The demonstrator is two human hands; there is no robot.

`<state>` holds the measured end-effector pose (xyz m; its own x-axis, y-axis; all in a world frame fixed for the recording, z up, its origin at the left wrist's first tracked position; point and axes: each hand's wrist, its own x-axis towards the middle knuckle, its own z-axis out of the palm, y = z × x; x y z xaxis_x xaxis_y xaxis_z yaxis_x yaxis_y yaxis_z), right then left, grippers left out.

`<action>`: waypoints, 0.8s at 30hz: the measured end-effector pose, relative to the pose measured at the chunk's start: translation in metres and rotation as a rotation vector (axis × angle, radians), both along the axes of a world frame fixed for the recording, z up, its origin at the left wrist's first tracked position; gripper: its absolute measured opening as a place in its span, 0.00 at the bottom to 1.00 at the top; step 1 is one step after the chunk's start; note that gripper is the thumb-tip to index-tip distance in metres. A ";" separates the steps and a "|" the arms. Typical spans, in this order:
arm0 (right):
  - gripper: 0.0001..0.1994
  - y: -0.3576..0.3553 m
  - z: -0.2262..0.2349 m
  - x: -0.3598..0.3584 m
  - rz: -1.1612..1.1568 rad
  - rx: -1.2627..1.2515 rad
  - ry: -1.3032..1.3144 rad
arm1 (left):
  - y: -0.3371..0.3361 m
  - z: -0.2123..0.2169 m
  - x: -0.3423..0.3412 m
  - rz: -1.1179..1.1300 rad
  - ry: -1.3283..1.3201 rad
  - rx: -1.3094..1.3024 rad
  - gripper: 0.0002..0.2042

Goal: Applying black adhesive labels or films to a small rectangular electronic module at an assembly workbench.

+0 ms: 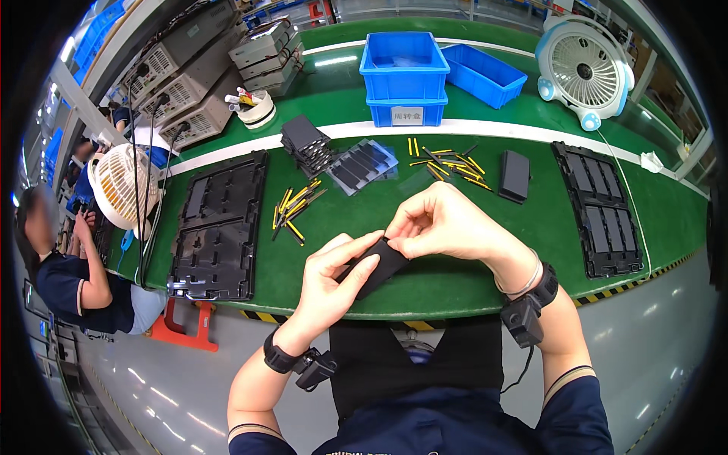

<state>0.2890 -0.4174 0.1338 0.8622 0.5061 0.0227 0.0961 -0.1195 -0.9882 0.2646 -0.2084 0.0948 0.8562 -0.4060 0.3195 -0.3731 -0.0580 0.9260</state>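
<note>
1. A person's left hand (334,277) and right hand (447,224) meet over the near edge of a green counter (425,284). Between them is a flat black rectangular piece (379,265).
2. The left grip is closed around the piece's left end, thumb on top. The right grip pinches its right end with the fingertips.
3. On the left lies a black moulded tray (216,227); whether its pockets hold anything cannot be told.
4. On the right, a second black tray (603,208) holds flat dark pieces in its pockets.
5. Far centre, two stacked blue bins (403,76) stand; the top one looks empty. A shallower blue bin (484,74) sits just right of them.
6. Loose yellow-and-black pins (296,208) lie scattered left of centre, with more pins (451,163) further right.
7. Near them lie a stack of black pieces (305,144), a clear sleeve of dark pieces (364,165) and a single black block (515,176).
</note>
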 end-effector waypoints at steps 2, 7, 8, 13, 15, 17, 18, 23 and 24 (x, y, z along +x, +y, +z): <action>0.07 0.003 -0.001 -0.002 -0.002 0.000 -0.021 | -0.001 0.001 -0.001 0.004 -0.039 0.028 0.16; 0.06 0.010 0.002 -0.008 -0.103 -0.023 -0.134 | -0.002 -0.001 -0.002 0.028 -0.024 0.001 0.16; 0.05 0.010 0.002 -0.008 -0.087 -0.042 -0.155 | -0.002 -0.001 -0.002 0.042 -0.034 0.013 0.16; 0.07 0.004 -0.002 -0.001 -0.033 0.022 -0.089 | 0.000 -0.001 -0.005 0.084 -0.028 0.005 0.17; 0.07 0.003 -0.003 -0.001 -0.011 0.029 -0.072 | -0.001 -0.005 -0.003 0.056 -0.096 0.036 0.16; 0.07 0.006 -0.005 -0.002 -0.024 0.053 -0.063 | 0.000 -0.002 -0.004 0.067 -0.106 0.035 0.17; 0.07 0.008 -0.005 -0.002 -0.036 0.076 -0.053 | 0.000 -0.002 -0.005 0.078 -0.115 0.033 0.17; 0.09 0.008 0.003 -0.002 -0.054 0.191 0.073 | -0.002 -0.004 -0.006 0.130 0.087 -0.187 0.19; 0.09 0.006 0.003 -0.003 -0.042 0.185 0.084 | -0.001 -0.005 -0.006 0.138 0.120 -0.220 0.20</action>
<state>0.2862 -0.4113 0.1373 0.8853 0.4635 0.0388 0.0110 0.0626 -0.9980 0.2581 -0.2098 0.0897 0.9356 -0.2148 0.2802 -0.2627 0.1063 0.9590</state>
